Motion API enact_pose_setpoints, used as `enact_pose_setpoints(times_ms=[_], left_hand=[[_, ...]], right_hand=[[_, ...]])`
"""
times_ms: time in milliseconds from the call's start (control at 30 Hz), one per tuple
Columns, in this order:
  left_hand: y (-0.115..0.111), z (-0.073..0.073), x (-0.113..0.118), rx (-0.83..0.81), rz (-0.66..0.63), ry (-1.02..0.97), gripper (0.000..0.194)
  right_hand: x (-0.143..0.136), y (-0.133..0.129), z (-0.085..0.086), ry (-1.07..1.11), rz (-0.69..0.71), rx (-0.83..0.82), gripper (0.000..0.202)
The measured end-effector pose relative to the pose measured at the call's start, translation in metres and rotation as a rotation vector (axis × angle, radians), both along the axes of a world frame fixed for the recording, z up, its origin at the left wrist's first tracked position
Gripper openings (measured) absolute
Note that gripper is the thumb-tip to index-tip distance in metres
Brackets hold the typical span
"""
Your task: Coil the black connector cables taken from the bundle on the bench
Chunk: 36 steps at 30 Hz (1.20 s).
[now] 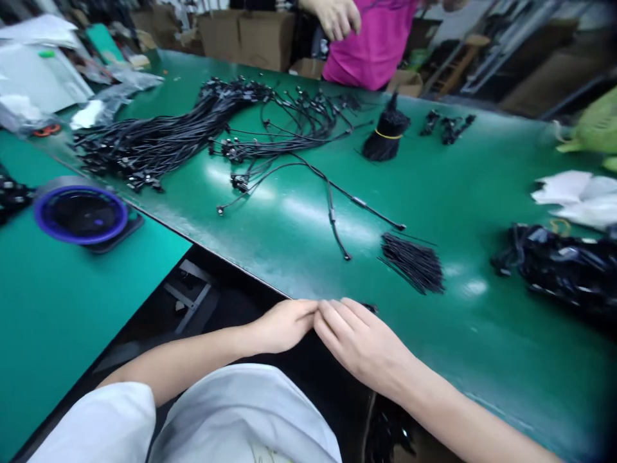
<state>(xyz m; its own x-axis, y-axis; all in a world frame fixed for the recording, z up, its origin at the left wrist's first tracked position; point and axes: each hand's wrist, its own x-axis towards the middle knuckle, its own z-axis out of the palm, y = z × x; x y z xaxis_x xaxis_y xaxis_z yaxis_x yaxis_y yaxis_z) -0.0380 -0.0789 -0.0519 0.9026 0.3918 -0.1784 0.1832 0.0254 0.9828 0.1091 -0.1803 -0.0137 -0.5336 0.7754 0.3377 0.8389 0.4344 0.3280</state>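
Note:
At the near edge of the green table (299, 212), my left hand (285, 325) and my right hand (359, 341) meet fingertip to fingertip. Both are closed in a pinch, and whatever lies between the fingers is hidden. A small dark piece (370, 308) shows just beyond my right hand; I cannot tell whether it is held. Further up the table, two loose black cables (331, 215) with grey sleeves run towards me. To the right of them is a fanned pile of black cable ties (413, 262).
A large bundle of black cables (164, 138) stretches across the back left. Behind sits a banded black bundle (385, 132). Black bagged parts (569, 263) lie at the right, a purple-rimmed roll (80, 212) at the left. A person in a pink top (371, 45) stands across the table.

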Motion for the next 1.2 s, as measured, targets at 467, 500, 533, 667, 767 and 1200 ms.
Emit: enact_pose_setpoints(times_ms=[467, 500, 533, 667, 767, 1200], left_hand=[[-0.006, 0.001, -0.008, -0.541, -0.024, 0.232, 0.015], [-0.006, 0.002, -0.008, -0.525, -0.023, 0.234, 0.015], [-0.007, 0.004, -0.007, -0.518, -0.014, 0.232, 0.014], [-0.005, 0.007, -0.004, -0.403, 0.123, 0.204, 0.025], [0.001, 0.013, 0.003, -0.253, 0.235, 0.049, 0.044], [0.011, 0.002, -0.017, -0.047, -0.008, -0.132, 0.070]], right_hand=[[-0.022, 0.001, 0.010, -0.347, 0.161, -0.126, 0.046], [-0.021, 0.003, 0.008, -0.323, 0.140, -0.114, 0.045], [-0.020, 0.005, 0.005, -0.290, 0.100, -0.088, 0.043], [-0.011, 0.021, -0.004, -0.083, -0.043, 0.023, 0.037], [-0.014, 0.030, -0.004, 0.234, -0.150, 0.091, 0.032], [-0.009, 0.017, -0.002, 0.776, -0.378, 0.132, 0.026]])
